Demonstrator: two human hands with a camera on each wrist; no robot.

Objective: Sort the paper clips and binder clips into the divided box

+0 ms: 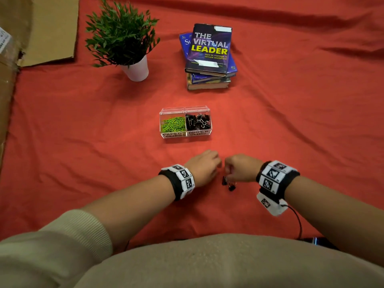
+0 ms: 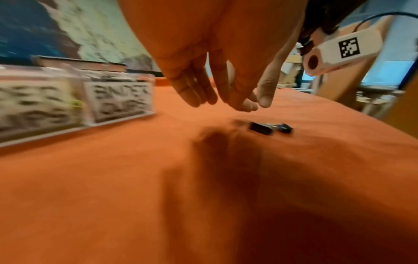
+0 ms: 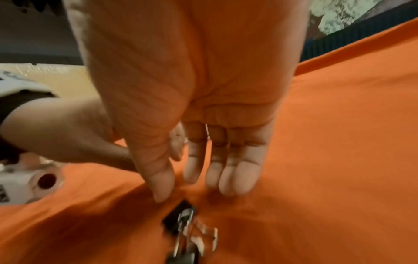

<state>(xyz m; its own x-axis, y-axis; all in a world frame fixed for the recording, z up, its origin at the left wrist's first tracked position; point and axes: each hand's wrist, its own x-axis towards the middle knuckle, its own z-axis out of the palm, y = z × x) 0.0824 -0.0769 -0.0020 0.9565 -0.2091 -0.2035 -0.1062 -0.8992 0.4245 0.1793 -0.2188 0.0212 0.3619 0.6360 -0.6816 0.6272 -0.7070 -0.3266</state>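
Note:
A clear divided box (image 1: 166, 135) stands on the red cloth, with green paper clips (image 1: 173, 124) in its left compartment and black binder clips (image 1: 197, 121) in its right. Two loose black binder clips (image 1: 228, 183) lie on the cloth near me. My right hand (image 1: 227, 171) hovers just over them; in the right wrist view its fingers (image 3: 235, 176) are straight and its thumb tip is close above one binder clip (image 3: 178, 214), holding nothing. My left hand (image 2: 226, 101) hangs relaxed and empty above the cloth, just left of the loose clips (image 2: 269, 128).
A stack of books (image 1: 208, 57) and a potted plant (image 1: 124, 38) stand beyond the box. Cardboard (image 1: 41, 30) lies at the far left. The box front carries a "BINDER CLIPS" label (image 2: 120, 100). Red cloth (image 1: 301, 121) covers the whole surface.

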